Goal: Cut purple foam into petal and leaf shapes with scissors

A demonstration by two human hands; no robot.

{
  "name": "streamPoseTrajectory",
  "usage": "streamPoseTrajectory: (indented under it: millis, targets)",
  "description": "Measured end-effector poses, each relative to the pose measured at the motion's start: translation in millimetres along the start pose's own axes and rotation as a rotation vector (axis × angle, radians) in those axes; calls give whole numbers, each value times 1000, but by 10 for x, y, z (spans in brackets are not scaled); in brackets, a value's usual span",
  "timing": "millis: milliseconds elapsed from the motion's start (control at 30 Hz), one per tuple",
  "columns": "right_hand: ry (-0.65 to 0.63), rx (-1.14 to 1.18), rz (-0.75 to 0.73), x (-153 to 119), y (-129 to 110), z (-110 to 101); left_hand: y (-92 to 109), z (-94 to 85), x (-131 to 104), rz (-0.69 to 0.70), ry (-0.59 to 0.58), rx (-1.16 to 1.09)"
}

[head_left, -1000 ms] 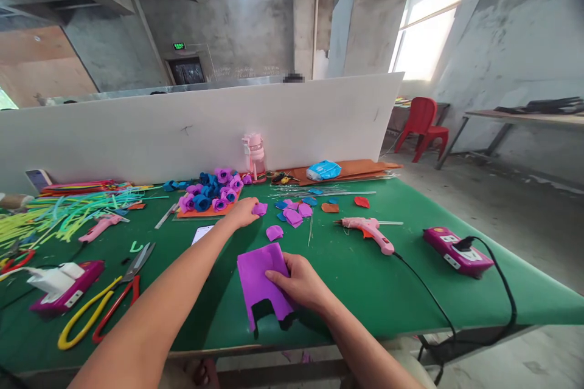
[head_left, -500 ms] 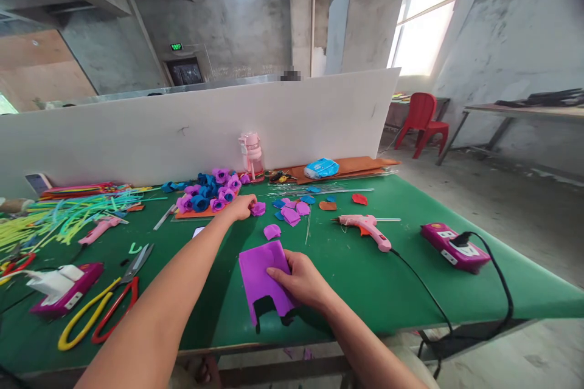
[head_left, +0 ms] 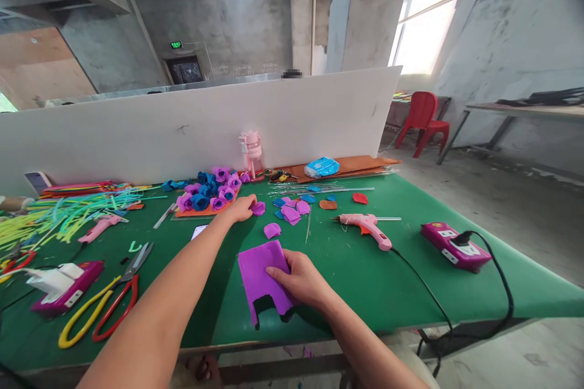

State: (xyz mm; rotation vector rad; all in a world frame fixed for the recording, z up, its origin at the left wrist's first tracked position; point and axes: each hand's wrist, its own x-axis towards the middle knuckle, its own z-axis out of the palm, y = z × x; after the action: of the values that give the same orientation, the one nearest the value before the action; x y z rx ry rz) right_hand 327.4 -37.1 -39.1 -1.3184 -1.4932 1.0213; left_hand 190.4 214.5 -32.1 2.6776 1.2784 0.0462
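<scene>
My right hand (head_left: 305, 279) grips a folded purple crepe paper sheet (head_left: 262, 270) by its right side, thumb on top; notches are cut from its lower edge. Stretched across the table, my left hand (head_left: 241, 209) has its fingers closed at the edge of a purple paper petal (head_left: 258, 208); the fingertips are partly hidden. Just left of that hand sits a cluster of purple and blue paper flowers (head_left: 210, 192) on an orange sheet. One loose purple petal (head_left: 272, 230) lies between my hands, and more purple and blue petals (head_left: 291, 214) are scattered to the right.
On the green table (head_left: 365, 292) lie a pink glue gun (head_left: 367, 228), a purple power strip (head_left: 454, 247), scissors (head_left: 114, 298) with yellow and red handles, and another pink glue gun (head_left: 99, 228). A pink bottle (head_left: 252, 155) stands by the white partition (head_left: 182, 140). Pipe cleaners (head_left: 68, 213) pile up left.
Both hands keep nearly the same place, the left at the purple petal and the right on the purple sheet. The view has shifted only slightly.
</scene>
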Motion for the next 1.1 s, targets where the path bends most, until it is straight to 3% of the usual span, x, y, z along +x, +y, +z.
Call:
streamPoseTrajectory:
  millis: [167,333,600,800,933,1100]
  targets:
    - [7,2,-5,5,8,7,10,-13,48,-73,135,-14]
    - [15,-9,-12,-1,-19,-5,14,-152,71,-159,256,-21]
    - [13,5,-17,-19,-34,-20,88,-215,30,-126,193,-50]
    - [11,19,-21,-22,-24,-20,153,-206,47,-97,240,-7]
    - [22,-11,-32,-14,-15,-17,289,-113,-5,-20,261,68]
    - [33,-15,-31,-9,-4,-21,401,69,-53,68,147,131]
